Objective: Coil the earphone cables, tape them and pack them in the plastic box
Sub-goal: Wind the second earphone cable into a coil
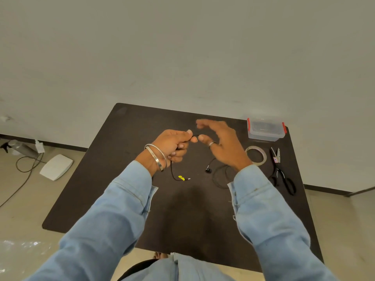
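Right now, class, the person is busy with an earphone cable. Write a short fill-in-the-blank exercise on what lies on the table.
1. The left hand grips the black ____.
2. The plastic box has ____ clips on its lid.
3. The tape roll lies between the right hand and the ____.
4. The tag near the cable's plug is ____.

Missing words: cable; red; scissors; yellow

Bare office-like room: plain wall (182,47), dark table (142,138).
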The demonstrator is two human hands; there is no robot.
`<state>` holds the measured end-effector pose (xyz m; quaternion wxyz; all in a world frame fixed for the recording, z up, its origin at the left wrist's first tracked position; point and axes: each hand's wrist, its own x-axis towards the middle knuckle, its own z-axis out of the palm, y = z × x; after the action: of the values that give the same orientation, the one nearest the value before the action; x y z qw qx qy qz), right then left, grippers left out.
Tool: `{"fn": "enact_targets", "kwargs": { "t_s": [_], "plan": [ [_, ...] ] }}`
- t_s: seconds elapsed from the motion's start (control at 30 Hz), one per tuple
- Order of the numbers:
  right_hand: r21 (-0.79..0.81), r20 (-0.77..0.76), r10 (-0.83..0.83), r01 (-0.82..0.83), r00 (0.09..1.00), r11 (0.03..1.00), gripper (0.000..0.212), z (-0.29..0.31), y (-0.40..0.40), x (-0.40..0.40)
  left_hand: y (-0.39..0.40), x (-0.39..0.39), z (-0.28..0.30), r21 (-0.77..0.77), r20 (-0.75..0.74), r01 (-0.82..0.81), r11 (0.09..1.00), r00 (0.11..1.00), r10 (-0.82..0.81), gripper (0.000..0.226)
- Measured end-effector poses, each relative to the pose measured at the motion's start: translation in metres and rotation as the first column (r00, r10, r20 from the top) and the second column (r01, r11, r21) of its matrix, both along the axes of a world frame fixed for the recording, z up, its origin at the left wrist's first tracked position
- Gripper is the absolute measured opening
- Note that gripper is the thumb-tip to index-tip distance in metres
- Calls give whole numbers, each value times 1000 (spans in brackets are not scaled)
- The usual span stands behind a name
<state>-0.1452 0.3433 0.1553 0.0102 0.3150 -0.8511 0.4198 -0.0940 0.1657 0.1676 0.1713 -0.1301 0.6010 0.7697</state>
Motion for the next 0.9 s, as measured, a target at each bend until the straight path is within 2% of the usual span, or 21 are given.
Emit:
{"fn": "enact_targets", "kwargs": {
  "t_s": [0.07,0.1,0.2,0.3,0.4,0.53,0.63,0.7,0.73,0.8,0.83,0.9],
  "plan": [
    [-139,129,76,-58,989,989,18,5,-6,0,1,-1,1,9,3,2,1000,1000,-2,31],
    [-168,156,61,-35,986,985,16,6,-6,-3,0,-1,1,13,1,-1,1000,1000,1,31],
    [-185,169,-160,191,973,964,18,3,-6,-14,-5,0,-2,1,-11,8,1000,1000,-8,31],
    [-217,229,-445,491,866,844,22,1,-4,-25,-9,3,-8,-44,-19,43,998,999,-44,31],
    [-184,282,-581,637,763,748,23,-10,-4,-37,-8,6,-10,-28,-6,78,997,997,-78,30],
    [-104,335,-653,715,680,691,24,-12,-8,-37,-8,8,-9,71,8,132,989,991,-133,24],
    [-92,357,-678,746,643,659,22,-14,-2,-40,-13,11,-10,81,30,165,983,985,-168,24],
    [-40,319,-649,694,690,718,23,-20,2,-45,-15,12,-11,80,40,159,984,986,-162,24],
    [13,260,-601,619,756,785,28,-22,4,-46,-15,12,-12,78,39,146,986,988,-149,23],
    [127,114,-359,345,926,930,45,-25,6,-45,-13,11,-13,69,23,112,991,993,-114,22],
    [160,78,-199,185,977,970,50,-26,5,-42,-12,10,-13,71,12,97,993,995,-98,21],
    [139,77,38,-48,996,989,42,-28,1,-35,-8,8,-13,93,-9,80,992,997,-79,20]
  ]
}}
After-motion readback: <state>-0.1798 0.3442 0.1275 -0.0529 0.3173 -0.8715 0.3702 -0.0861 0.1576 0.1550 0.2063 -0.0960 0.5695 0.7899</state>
